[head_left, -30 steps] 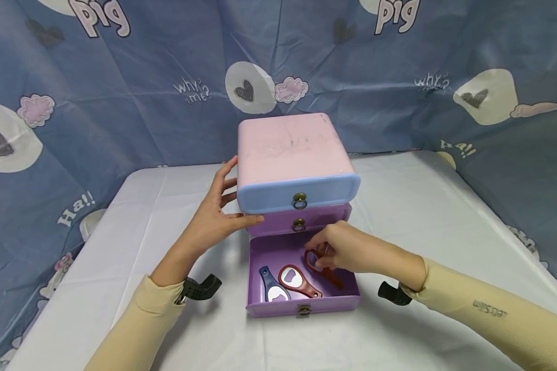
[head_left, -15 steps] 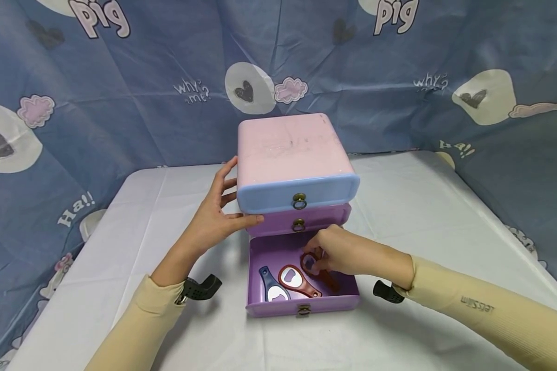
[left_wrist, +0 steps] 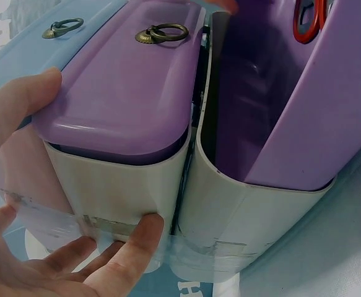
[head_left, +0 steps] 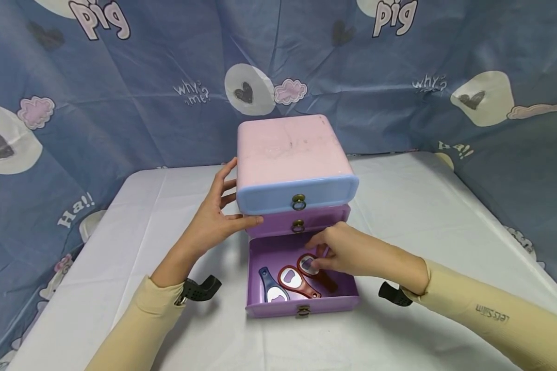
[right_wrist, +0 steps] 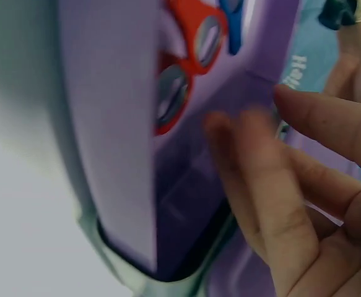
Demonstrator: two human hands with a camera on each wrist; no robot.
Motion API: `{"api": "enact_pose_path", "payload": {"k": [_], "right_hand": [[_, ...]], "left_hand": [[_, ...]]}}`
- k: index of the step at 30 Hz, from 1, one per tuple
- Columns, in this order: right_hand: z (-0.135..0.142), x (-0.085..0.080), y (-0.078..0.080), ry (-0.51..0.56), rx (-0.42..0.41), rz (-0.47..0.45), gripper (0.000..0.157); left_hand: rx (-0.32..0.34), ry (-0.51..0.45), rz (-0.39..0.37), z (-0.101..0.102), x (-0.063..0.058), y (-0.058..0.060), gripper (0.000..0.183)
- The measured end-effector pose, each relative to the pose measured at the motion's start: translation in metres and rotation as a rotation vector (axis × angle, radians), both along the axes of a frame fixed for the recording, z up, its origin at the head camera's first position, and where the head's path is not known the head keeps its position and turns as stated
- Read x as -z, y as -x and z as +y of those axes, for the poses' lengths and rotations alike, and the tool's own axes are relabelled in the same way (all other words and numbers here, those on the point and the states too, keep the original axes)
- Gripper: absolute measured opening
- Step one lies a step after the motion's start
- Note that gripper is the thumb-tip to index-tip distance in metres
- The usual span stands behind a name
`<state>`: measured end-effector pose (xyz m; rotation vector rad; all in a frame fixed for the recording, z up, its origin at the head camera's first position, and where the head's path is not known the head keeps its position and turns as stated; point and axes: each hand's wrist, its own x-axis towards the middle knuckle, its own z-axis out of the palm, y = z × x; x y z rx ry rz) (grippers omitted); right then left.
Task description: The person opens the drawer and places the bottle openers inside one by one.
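A stacked drawer cabinet [head_left: 290,149] has a pink top, a blue upper drawer front and a purple middle drawer [head_left: 276,221]. Its lowest purple drawer [head_left: 278,310] is pulled out. Inside lie a blue bottle opener [head_left: 267,280], a red bottle opener [head_left: 302,285] and a second red bottle opener [head_left: 322,279] at the right. My left hand [head_left: 215,219] grips the cabinet's left corner, thumb on the front and fingers along the side. Over the drawer's right part is my right hand [head_left: 350,250], fingers apart; in the right wrist view nothing sits between its fingers [right_wrist: 273,204].
The cabinet stands on a white-covered table [head_left: 413,216]. A blue printed curtain [head_left: 158,67] hangs behind and around it. Brass ring pulls [head_left: 299,202] stick out from the drawer fronts.
The right hand has set the right-hand red bottle opener down beside the other red one and let go of it, drawing back slightly to the right. The left hand has stayed put.
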<state>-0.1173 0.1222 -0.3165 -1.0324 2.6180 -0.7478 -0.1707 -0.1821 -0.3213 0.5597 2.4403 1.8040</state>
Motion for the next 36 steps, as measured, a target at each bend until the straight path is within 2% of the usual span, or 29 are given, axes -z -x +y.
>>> {"api": "enact_pose_path", "payload": {"k": [5,14,19,24,26,28,33,36], "right_hand": [[0.004,-0.009,-0.017,0.077,-0.022,-0.016,0.019],[-0.001,-0.014,-0.059,0.115,-0.072,0.005,0.011],[-0.006,-0.002,-0.078,0.046,-0.121,-0.005,0.019],[-0.012,0.02,-0.086,-0.031,-0.204,0.107,0.029],[-0.015,0.027,-0.088,-0.059,-0.21,0.141,0.024],[-0.017,0.031,-0.091,-0.093,-0.187,0.121,0.021],[-0.021,0.037,-0.095,-0.167,-0.125,0.007,0.021],[-0.02,0.039,-0.098,-0.183,-0.128,0.012,0.025]], "left_hand": [[0.0,-0.002,0.001,0.0,0.0,0.0,0.123],[0.001,-0.016,-0.024,0.0,0.0,-0.001,0.124],[0.007,-0.019,-0.019,-0.001,0.0,0.0,0.124],[0.005,-0.015,-0.02,-0.001,0.0,0.0,0.124],[0.004,-0.013,-0.02,-0.001,0.0,0.0,0.124],[0.003,-0.014,-0.022,-0.001,0.0,0.0,0.124],[0.006,-0.02,-0.027,0.0,0.0,0.0,0.125],[0.005,-0.02,-0.026,-0.001,-0.001,0.0,0.125]]}}
